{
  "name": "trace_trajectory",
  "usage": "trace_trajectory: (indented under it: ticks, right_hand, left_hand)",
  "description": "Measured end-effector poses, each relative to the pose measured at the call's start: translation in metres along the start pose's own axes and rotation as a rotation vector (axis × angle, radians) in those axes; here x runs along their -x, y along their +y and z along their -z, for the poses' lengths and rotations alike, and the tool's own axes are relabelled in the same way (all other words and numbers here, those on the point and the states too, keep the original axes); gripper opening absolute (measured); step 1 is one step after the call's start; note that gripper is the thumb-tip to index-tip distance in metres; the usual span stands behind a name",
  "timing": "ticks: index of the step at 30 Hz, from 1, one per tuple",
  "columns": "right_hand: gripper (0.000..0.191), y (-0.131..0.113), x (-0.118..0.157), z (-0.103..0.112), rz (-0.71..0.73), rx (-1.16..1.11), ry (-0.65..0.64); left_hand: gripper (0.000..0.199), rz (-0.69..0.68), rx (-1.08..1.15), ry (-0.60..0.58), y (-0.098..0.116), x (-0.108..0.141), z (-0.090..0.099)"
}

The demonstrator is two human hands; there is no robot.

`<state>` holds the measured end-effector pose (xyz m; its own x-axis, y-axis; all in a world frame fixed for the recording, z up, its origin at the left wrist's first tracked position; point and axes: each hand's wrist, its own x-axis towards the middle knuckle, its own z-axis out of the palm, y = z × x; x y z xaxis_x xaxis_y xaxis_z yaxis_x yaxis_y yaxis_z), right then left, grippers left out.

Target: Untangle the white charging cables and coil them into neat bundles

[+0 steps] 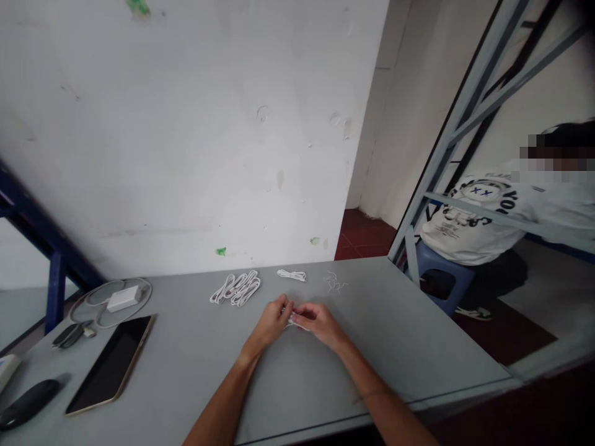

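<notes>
My left hand (272, 321) and right hand (321, 325) are closed on a white cable (292, 322); fingers hide most of it, can't make out its ends.

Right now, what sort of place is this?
Probably a bare workroom: a grey table against a scuffed white wall, a metal rack frame, and a person seated on a plastic stool.

A: Anything legible?
B: Just the co-worker's white cotton sweatshirt (469, 232): a dark blue XX inside a round white badge (475, 192), with curved dark letters (510, 201) reading YOU beside it.
A: Other print?
B: Too small and blurred.
</notes>
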<state>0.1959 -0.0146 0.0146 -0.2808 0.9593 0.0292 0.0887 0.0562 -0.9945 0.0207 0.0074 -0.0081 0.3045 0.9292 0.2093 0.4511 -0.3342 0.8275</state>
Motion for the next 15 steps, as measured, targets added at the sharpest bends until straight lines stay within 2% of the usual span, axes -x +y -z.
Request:
trace_trajectory:
  ticks: [2, 10, 15]
  right_hand:
    - [0.029, -0.0014, 0.0012, -0.0020, -0.023, -0.019, -0.028]
    - [0.018, -0.0058, 0.0047, 0.0007, -0.066, 0.130, -0.063]
    - [0.019, -0.0029, 0.0039, 0.0015, -0.088, 0.154, -0.112]
  left_hand:
    - [0.035, -0.004, 0.006, -0.015, 0.0009, 0.0012, -0.0009]
    - [0.035, -0.035, -0.078, -0.070, 0.0027, 0.0040, 0.0013]
    - [0.033, -0.037, -0.134, -0.092, 0.0020, 0.0042, -0.0030]
